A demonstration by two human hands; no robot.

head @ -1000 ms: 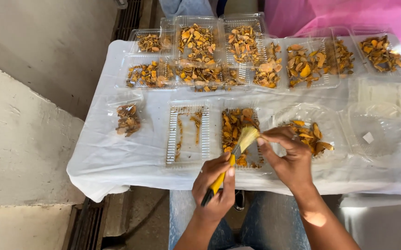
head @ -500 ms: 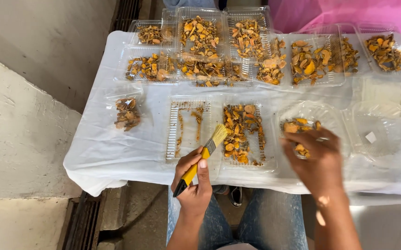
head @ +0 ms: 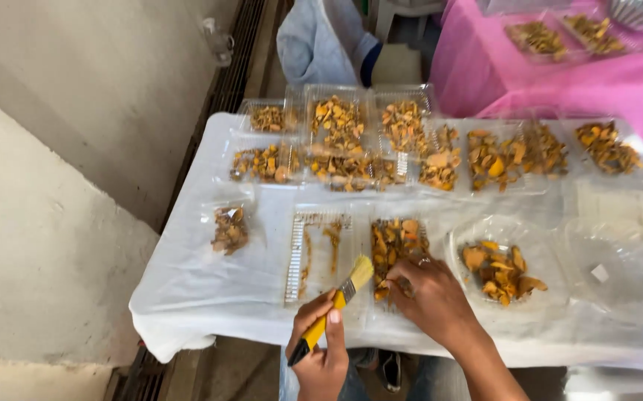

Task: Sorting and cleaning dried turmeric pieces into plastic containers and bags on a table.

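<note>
Left hand [head: 320,349] grips a yellow-handled brush [head: 333,307] (pale bristles up); right hand [head: 429,297], fingers curled, picks among knobbly orange pieces [head: 392,245] in a ribbed clear tray [head: 298,256].

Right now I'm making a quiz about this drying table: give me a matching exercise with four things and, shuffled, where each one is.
Things:
1. yellow-handled brush
2. round clear bowl
3. small bag of dried pieces
4. pink cloth

Places:
A. far right, behind the white table
B. in the left hand
C. alone at the table's left side
D. just right of the right hand

Pairs: 1-B, 2-D, 3-C, 4-A
</note>
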